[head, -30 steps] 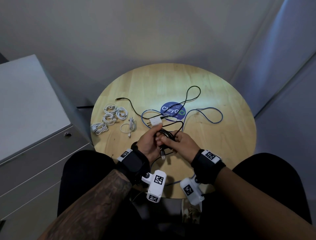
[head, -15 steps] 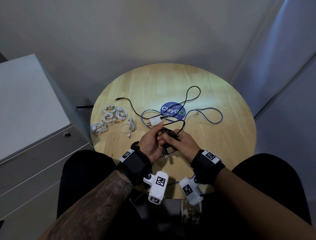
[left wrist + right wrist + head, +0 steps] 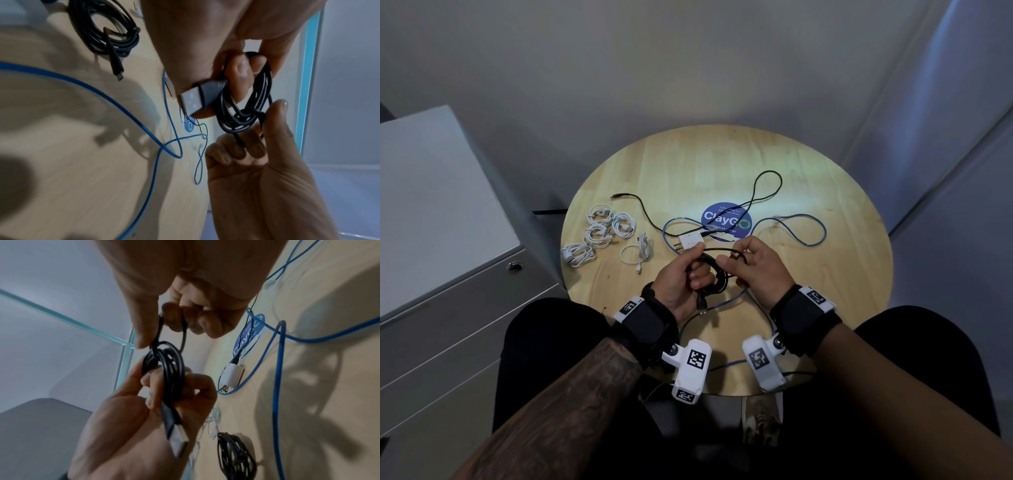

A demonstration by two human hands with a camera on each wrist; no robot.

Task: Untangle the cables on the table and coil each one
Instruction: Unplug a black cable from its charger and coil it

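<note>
Fingers (image 3: 238, 71) of left hand (image 3: 681, 284) curl around black cable coil (image 3: 244, 105); right hand (image 3: 760, 270) pinches its loose strand above tabletop (image 3: 825, 291); blue cable (image 3: 808, 229) lies beyond.

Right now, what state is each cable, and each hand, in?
Black cable in hands: mostly coiled, tail loose.
Left hand: grips that coil.
Right hand: pinches its loose tail.
Blue cable: uncoiled, looped across table.
Thin black cable: uncoiled.
White cables: coiled, set aside.
Second black coil: coiled, on table.
</note>
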